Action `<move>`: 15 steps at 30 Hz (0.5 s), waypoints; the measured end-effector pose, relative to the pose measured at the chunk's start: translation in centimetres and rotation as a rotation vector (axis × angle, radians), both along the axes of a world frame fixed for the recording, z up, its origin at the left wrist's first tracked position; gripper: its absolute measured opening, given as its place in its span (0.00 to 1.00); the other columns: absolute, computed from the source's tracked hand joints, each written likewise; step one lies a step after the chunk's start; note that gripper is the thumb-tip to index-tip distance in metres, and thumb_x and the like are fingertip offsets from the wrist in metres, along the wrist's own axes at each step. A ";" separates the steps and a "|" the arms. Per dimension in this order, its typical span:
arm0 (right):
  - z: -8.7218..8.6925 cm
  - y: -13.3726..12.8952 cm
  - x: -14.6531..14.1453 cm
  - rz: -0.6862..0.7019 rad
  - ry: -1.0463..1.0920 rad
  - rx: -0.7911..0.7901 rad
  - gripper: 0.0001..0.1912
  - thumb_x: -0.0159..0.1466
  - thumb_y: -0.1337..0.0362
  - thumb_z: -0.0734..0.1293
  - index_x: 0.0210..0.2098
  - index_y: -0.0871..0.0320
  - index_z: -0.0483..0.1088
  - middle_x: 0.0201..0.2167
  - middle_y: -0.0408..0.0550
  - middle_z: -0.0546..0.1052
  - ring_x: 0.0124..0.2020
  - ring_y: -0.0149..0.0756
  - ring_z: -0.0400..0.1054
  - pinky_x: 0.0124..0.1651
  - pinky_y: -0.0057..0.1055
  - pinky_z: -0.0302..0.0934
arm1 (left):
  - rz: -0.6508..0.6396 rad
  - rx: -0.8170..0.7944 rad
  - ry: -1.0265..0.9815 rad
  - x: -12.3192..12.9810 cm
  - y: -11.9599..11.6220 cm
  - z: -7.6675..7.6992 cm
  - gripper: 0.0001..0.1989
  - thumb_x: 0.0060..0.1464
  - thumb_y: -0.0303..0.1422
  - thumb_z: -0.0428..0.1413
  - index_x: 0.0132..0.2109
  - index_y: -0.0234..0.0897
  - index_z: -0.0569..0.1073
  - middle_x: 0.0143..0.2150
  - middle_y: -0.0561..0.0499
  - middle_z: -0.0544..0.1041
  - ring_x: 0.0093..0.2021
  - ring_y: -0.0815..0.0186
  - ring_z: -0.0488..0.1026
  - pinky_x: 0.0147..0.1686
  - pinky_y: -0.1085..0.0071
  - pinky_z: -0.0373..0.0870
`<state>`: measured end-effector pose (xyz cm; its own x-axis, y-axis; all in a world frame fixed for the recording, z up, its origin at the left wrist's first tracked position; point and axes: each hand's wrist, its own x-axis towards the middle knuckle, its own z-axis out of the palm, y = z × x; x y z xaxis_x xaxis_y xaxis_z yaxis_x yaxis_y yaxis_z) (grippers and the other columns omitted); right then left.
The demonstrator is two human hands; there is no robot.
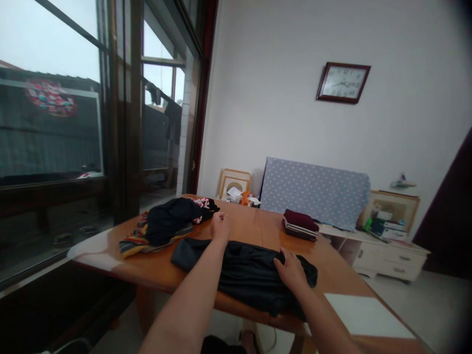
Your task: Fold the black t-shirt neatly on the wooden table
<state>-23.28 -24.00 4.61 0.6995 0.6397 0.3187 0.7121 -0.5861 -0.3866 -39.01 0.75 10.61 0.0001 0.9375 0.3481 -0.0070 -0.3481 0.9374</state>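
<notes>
A dark garment [250, 268] lies stretched across the near side of the table, creased, with its front edge hanging slightly over. My right hand [291, 269] rests on the garment's right part, thumb apart from the fingers. Just past the garment's far edge is my left hand [220, 227], its fingers curled closed; anything inside them is hidden. Left of it lies a loose heap of clothes [171, 219], dark with striped and red-white patterned pieces. A folded stack of clothes [300, 225], maroon on top, sits at the far right of the table.
The wooden table [254, 223] has a white sheet [368, 314] at its right front. Glass doors [51, 123] stand on the left. Behind are a dotted blue cloth [317, 191] over something wide, a white cabinet [391, 258], framed pictures and a wall clock [343, 82].
</notes>
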 end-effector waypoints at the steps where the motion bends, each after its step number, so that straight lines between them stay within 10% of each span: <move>1: -0.1 0.0 -0.1 0.002 -0.003 -0.010 0.31 0.66 0.54 0.59 0.66 0.58 0.61 0.64 0.59 0.66 0.65 0.50 0.61 0.62 0.42 0.56 | 0.019 -0.023 -0.045 0.0 -0.7 0.3 0.08 0.54 0.35 0.54 0.40 0.40 0.71 0.38 0.50 0.76 0.39 0.63 0.74 0.41 0.68 0.68; 6: -0.9 0.6 0.1 0.046 -0.020 -0.005 0.31 0.65 0.56 0.58 0.65 0.60 0.62 0.63 0.60 0.68 0.65 0.51 0.62 0.62 0.44 0.58 | 0.042 -0.071 -0.299 2.1 -5.0 3.2 0.06 0.56 0.35 0.50 0.40 0.40 0.69 0.40 0.47 0.75 0.42 0.61 0.74 0.44 0.66 0.69; 10: -2.2 0.9 1.8 0.116 -0.034 0.089 0.30 0.62 0.55 0.59 0.62 0.55 0.66 0.62 0.57 0.70 0.63 0.52 0.65 0.62 0.45 0.60 | -0.192 0.053 -0.343 3.5 -7.8 5.6 0.06 0.56 0.38 0.51 0.39 0.42 0.68 0.36 0.48 0.74 0.37 0.62 0.73 0.39 0.66 0.69; 15: -3.5 0.3 3.4 0.134 0.025 0.192 0.30 0.56 0.53 0.63 0.58 0.48 0.71 0.60 0.53 0.73 0.62 0.55 0.66 0.63 0.49 0.61 | -0.473 0.385 0.031 -0.4 -6.9 4.0 0.06 0.57 0.39 0.53 0.39 0.43 0.71 0.38 0.48 0.75 0.39 0.60 0.72 0.40 0.64 0.68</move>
<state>-19.84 -23.67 1.13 0.6212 0.6568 0.4275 0.7677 -0.4007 -0.5001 -39.40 -6.15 14.57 0.4016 0.6400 0.6550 -0.2180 -0.6279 0.7472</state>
